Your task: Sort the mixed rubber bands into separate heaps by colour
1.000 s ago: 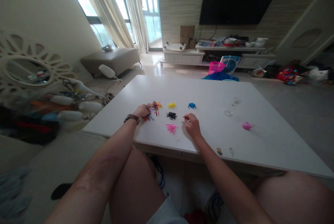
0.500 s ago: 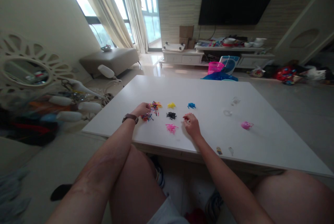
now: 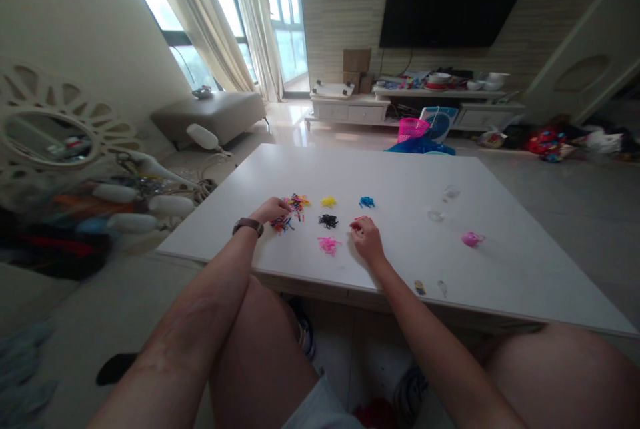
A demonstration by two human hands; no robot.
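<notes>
We start toward the table's [image 3: 400, 176] left edge, where the watch [image 3: 249, 228] sits on our left wrist. Our left hand [image 3: 273, 208] has its fingers bent down at the mixed bits [image 3: 300, 201], which lie in two loose clumps; we cannot tell whether the fingertips pinch anything. If that hand drags as it shifts, it could spread the nearer clump toward the near edge.

Next come the yellow bits [image 3: 329, 202], the black bits [image 3: 329, 221] and, closest to the near edge, the pink bits [image 3: 329, 246], one behind another with narrow gaps. A careless sweep of either hand could blend these colours, and a low wrist could push pink ones over that edge.

Our right hand [image 3: 366, 236] is curled, thumb and fingers close together, partly covering the red bits [image 3: 367, 218]; we cannot tell whether it grips one. A forward nudge could run red into the blue bits [image 3: 367, 202] just beyond, and hidden pieces might stick to our skin.

Further right, the figure [image 3: 419, 288] and the clear piece [image 3: 443, 288] lie by the near edge, beside our right forearm; an outward elbow could knock them off. The clear ring [image 3: 436, 216] and the pink trinket [image 3: 471, 239] lie well apart from our hands; the trinket looks round enough to roll if bumped.
</notes>
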